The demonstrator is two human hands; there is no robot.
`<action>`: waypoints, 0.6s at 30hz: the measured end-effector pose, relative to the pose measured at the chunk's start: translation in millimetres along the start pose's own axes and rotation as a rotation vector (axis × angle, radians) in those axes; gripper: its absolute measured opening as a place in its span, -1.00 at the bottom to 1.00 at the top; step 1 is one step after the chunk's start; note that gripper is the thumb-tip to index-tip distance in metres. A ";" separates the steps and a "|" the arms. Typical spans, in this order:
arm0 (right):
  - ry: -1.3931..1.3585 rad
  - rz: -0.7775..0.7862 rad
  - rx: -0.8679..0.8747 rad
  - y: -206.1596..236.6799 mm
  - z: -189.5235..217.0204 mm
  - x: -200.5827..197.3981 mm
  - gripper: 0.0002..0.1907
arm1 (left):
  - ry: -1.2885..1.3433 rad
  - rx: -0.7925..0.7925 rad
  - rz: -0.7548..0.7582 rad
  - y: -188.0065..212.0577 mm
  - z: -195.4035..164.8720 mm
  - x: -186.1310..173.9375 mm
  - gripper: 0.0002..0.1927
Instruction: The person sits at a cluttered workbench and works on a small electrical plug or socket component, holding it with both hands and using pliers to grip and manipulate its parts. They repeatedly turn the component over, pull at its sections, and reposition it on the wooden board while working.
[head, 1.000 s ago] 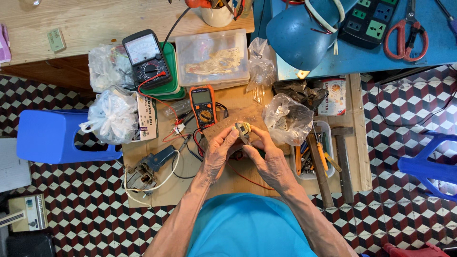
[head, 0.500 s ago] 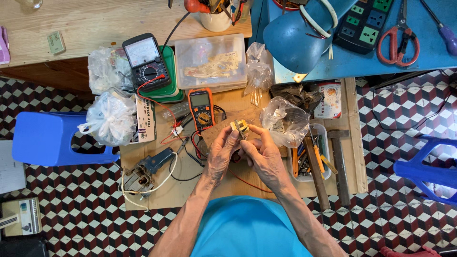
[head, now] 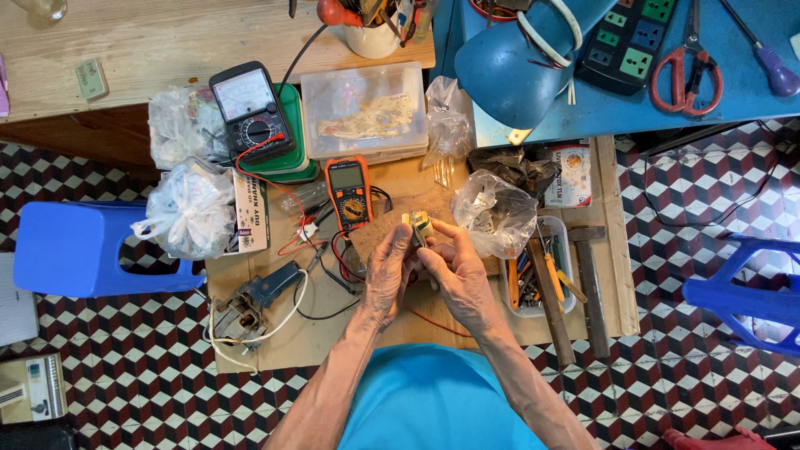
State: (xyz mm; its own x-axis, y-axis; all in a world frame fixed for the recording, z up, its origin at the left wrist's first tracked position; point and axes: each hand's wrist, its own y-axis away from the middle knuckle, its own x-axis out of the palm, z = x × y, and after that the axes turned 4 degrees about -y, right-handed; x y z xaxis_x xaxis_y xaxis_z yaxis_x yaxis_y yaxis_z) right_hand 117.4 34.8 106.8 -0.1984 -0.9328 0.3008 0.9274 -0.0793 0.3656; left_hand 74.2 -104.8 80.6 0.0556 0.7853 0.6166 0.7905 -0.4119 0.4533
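A low wooden tabletop (head: 333, 333) is seen from above, standing on a checkered tile floor (head: 100, 333). A blue plastic stool (head: 75, 250) is placed just beside its left edge, and a blue desk lamp (head: 517, 67) overhangs its far side. A clear lidded plastic box (head: 363, 112) is set at the far edge, with an analogue multimeter (head: 252, 112) lying on a green case to its left. White knotted plastic bags (head: 187, 208) are located at the left of the tabletop. A crumpled clear plastic bag (head: 493, 212) lies just beside the hands, to the right. A hammer (head: 590, 283) and a tray of hand tools are positioned at the right edge. An orange digital multimeter (head: 348, 192) is laid near the centre, its red and black leads trailing toward the hands.

The left hand (head: 386, 275) and the right hand (head: 457, 273) are raised together above the centre of the tabletop. A small yellowish transformer (head: 417, 225) is held between them, just right of the orange multimeter. The fingers of both hands are clamped on this component from opposite sides, with the fingertips closed around its lower part.
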 end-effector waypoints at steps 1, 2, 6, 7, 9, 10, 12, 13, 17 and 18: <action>0.034 -0.001 -0.002 -0.4 0.2 -0.4 -0.46 | -0.007 0.003 0.004 -0.3 -0.1 -1.1 -0.58; 0.068 -0.001 -0.004 0.4 0.5 -0.4 -0.46 | -0.014 -0.013 -0.032 0.0 0.8 -1.9 -0.58; 0.192 0.009 -0.073 1.8 2.4 0.4 -0.45 | -0.006 -0.036 -0.101 -3.1 4.6 -3.9 -0.59; 0.278 0.001 -0.104 1.7 2.5 0.6 -0.47 | 0.005 -0.033 -0.101 -3.9 5.3 -4.3 -0.59; 0.453 -0.012 -0.165 1.1 3.0 -0.1 -0.50 | 0.038 -0.041 -0.091 -5.2 7.3 -3.5 -0.57; 0.378 0.001 -0.143 -0.5 3.0 0.0 -0.50 | 0.055 -0.042 -0.090 -5.6 7.5 -3.2 -0.57; 0.226 0.018 -0.100 -2.3 2.9 0.5 -0.48 | 0.035 -0.031 -0.117 -4.5 7.4 -1.9 -0.57; 0.167 0.024 -0.059 -2.3 2.5 1.0 -0.44 | 0.027 -0.027 -0.126 -3.8 7.3 -1.2 -0.57; 0.007 0.071 0.080 0.0 4.3 0.6 -0.32 | 0.025 -0.058 -0.149 -1.3 3.8 5.9 -0.53; -0.011 0.081 0.107 1.2 5.0 -0.6 -0.30 | 0.034 -0.057 -0.145 -0.9 3.2 8.2 -0.52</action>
State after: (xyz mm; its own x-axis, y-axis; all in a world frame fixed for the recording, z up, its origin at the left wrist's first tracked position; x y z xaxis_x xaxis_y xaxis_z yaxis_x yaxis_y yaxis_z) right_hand 117.0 37.1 111.5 -0.1280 -0.9308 0.3424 0.9015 0.0347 0.4313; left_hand 75.9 -96.4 83.1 -0.0779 0.8227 0.5631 0.7529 -0.3217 0.5741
